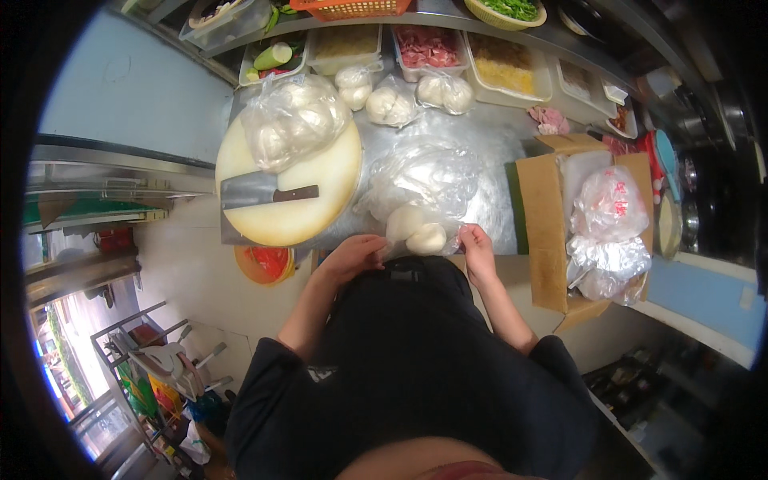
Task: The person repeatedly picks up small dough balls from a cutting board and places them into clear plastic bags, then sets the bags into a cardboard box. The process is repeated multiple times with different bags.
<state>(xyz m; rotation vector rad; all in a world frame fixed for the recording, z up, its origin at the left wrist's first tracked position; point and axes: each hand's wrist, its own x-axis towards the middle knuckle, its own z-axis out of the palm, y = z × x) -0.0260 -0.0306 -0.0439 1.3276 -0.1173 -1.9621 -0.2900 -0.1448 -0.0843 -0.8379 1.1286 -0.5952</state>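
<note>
At the front edge of the steel counter (498, 198), a clear plastic bag holds smooth white dough balls (425, 238). My left hand (359, 257) pinches the left side of this bag, and my right hand (479, 251) grips its right corner. Just beyond lies a crumpled heap of clear plastic bags (423, 171). To the left, a cleaver (249, 191) with a brown handle lies flat on a round cutting board (300, 222). A large bag of white dough balls (294, 120) rests on the board's far part. Several smaller tied bags (390, 105) of dough stand behind.
Plastic tubs along the back hold sliced raw meat (427, 47), a cut green vegetable (273, 55) and yellow food (503, 75). An open cardboard box (543, 228) with bagged goods stands at right. A pink cloth (548, 120) lies behind it. Below the board is an orange bin (264, 264).
</note>
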